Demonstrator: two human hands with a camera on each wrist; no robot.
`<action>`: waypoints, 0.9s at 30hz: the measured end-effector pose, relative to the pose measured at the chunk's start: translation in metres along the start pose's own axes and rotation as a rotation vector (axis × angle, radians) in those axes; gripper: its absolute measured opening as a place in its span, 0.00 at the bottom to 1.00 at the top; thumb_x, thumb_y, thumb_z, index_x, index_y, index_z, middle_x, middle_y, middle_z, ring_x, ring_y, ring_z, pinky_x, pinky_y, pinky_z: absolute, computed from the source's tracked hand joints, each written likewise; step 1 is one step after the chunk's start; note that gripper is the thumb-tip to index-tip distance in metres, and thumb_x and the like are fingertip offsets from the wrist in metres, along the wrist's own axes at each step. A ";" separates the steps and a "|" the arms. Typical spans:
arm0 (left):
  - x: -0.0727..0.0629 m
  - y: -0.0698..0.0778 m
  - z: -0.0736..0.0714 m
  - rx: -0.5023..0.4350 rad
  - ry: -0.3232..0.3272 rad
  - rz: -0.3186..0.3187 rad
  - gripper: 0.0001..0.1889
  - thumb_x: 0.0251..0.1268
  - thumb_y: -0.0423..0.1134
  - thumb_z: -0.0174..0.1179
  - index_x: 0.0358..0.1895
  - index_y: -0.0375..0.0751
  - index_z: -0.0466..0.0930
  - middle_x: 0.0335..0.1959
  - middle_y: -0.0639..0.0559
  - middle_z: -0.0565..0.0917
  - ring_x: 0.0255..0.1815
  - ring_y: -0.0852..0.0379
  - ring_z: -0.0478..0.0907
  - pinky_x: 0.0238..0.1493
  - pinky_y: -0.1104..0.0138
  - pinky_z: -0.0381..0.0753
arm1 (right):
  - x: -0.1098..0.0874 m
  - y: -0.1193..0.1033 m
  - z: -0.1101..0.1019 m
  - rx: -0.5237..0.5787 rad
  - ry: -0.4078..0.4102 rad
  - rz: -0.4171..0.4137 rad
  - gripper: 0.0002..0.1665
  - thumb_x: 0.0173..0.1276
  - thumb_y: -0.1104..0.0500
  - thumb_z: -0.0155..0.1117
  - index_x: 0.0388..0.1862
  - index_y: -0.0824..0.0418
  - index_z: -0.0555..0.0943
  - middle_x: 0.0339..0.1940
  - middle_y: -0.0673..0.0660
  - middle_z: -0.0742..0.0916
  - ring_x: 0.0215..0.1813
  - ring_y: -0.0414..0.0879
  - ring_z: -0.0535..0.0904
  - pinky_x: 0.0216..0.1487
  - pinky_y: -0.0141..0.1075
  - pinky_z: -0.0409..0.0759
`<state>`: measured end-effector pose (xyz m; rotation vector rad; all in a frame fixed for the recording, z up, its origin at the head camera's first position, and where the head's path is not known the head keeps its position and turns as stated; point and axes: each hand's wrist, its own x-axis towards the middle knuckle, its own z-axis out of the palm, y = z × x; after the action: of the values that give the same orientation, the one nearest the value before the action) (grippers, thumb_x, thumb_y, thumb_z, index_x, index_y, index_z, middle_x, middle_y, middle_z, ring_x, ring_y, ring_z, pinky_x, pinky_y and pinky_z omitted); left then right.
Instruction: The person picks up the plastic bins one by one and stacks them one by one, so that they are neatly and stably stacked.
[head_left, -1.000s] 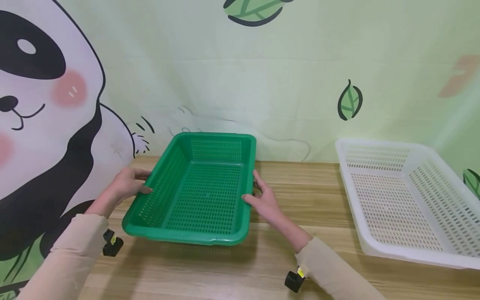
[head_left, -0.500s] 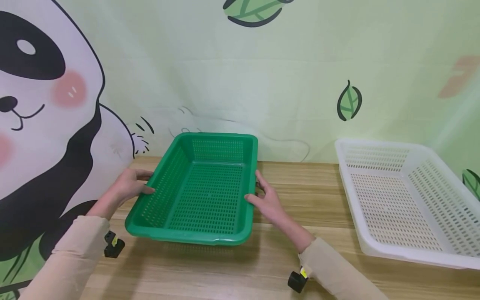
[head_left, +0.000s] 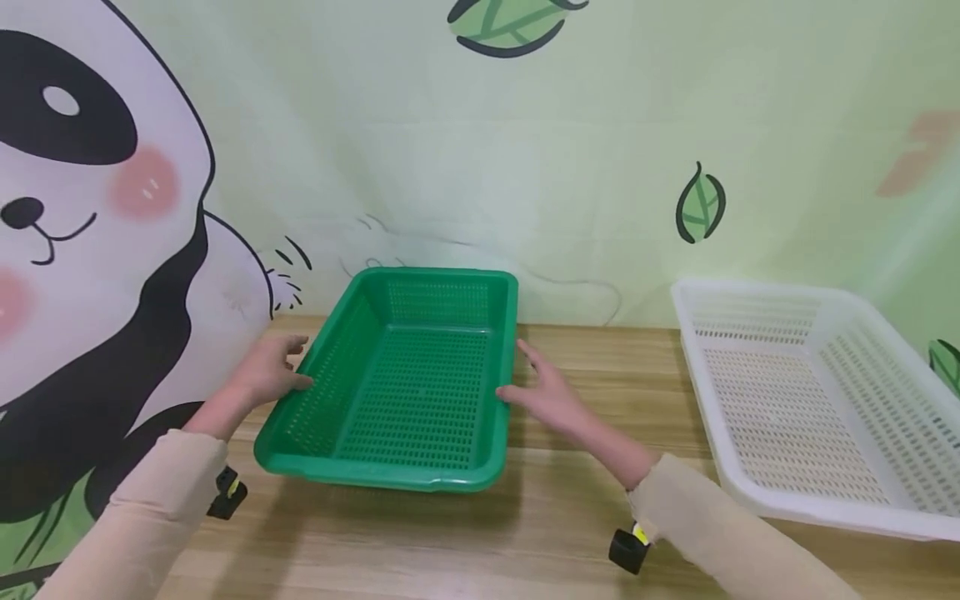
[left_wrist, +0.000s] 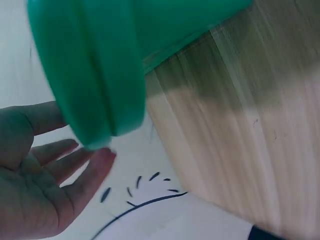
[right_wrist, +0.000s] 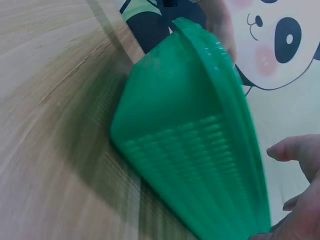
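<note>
A green perforated plastic basket (head_left: 384, 477) rests on the wooden table, left of the middle in the head view. My left hand (head_left: 264, 371) is at its left rim, fingers spread and thumb tip over the edge. In the left wrist view that hand (left_wrist: 47, 187) has loosely extended fingers around the outside of the rim (left_wrist: 107, 95). On the other side, my right hand (head_left: 551, 396) has its thumb tip near the right rim and its fingers extended. The right wrist view shows a gap between the index finger (right_wrist: 287, 150) and the basket wall (right_wrist: 175, 150).
A white perforated basket (head_left: 701, 392) stands on the table (head_left: 600, 358) at the right. Behind the table hangs a pale green backdrop (head_left: 585, 167) printed with a panda (head_left: 82, 250) and leaves. Small black wrist cameras (head_left: 628, 550) hang below the sleeves.
The green basket has shifted slightly to the right. Both hands have loosened from its rim, their fingers spreading, and the right hand and forearm have moved a little to the right.
</note>
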<state>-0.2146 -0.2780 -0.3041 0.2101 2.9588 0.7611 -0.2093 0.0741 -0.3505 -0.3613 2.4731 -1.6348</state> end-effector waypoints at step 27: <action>0.044 0.163 0.038 -0.054 0.135 0.222 0.27 0.63 0.39 0.53 0.65 0.37 0.61 0.09 0.55 0.63 0.11 0.59 0.55 0.17 0.68 0.59 | -0.040 0.004 -0.130 -0.398 0.144 0.049 0.43 0.61 0.51 0.58 0.69 0.67 0.54 0.68 0.70 0.60 0.67 0.67 0.53 0.62 0.60 0.56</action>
<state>-0.2356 -0.1122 -0.2601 0.5105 3.0714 0.9128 -0.2048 0.2022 -0.3036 -0.2328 2.8885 -1.1805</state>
